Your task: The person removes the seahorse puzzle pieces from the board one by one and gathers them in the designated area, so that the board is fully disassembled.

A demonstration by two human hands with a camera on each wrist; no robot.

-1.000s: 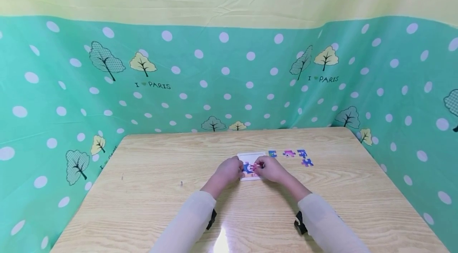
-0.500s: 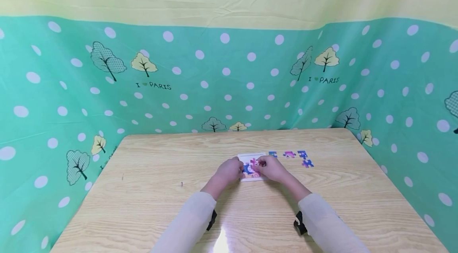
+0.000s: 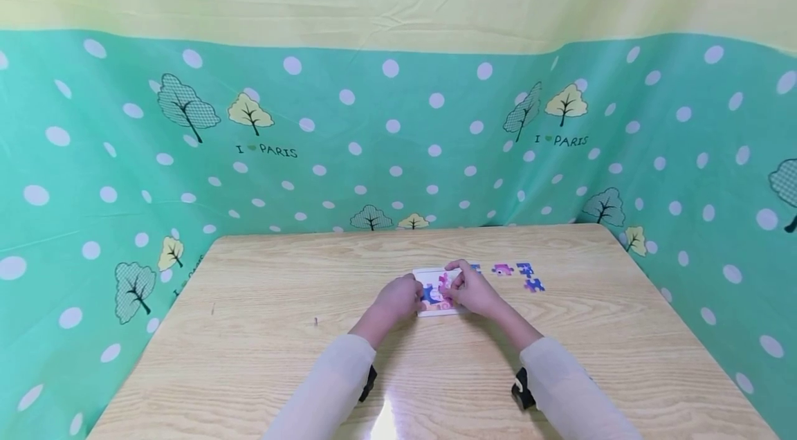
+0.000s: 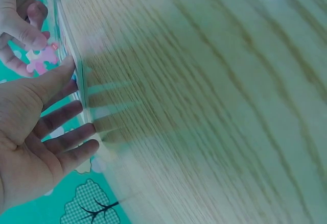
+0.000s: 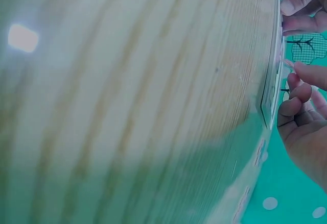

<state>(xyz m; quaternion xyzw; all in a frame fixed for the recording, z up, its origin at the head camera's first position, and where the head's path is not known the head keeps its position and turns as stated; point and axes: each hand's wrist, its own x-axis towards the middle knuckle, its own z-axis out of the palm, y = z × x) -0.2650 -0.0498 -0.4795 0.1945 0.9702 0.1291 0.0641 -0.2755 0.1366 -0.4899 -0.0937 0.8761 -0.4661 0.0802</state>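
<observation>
A small white puzzle tray (image 3: 428,274) lies on the table, with blue and pink jigsaw pieces (image 3: 431,296) filling its nearer part. My left hand (image 3: 398,296) rests along the tray's left side, its thumb against the rim and its other fingers extended and spread in the left wrist view. Over the tray's right half, my right hand (image 3: 474,292) pinches a pink jigsaw piece (image 4: 43,59) between thumb and forefinger. That piece is close above the filled part, partly covered by the fingertips.
Right of the tray lie a pink loose piece (image 3: 502,269) and two blue ones, one blue piece (image 3: 533,285) nearer me. Another loose piece (image 3: 476,267) is partly behind my right hand. A tiny scrap (image 3: 315,321) lies left on the wooden table (image 3: 261,371); a patterned curtain hangs behind.
The pink piece in my right hand has shifted slightly over the tray, and the right fingers have spread upward a little. My left hand stays at the tray's left side.
</observation>
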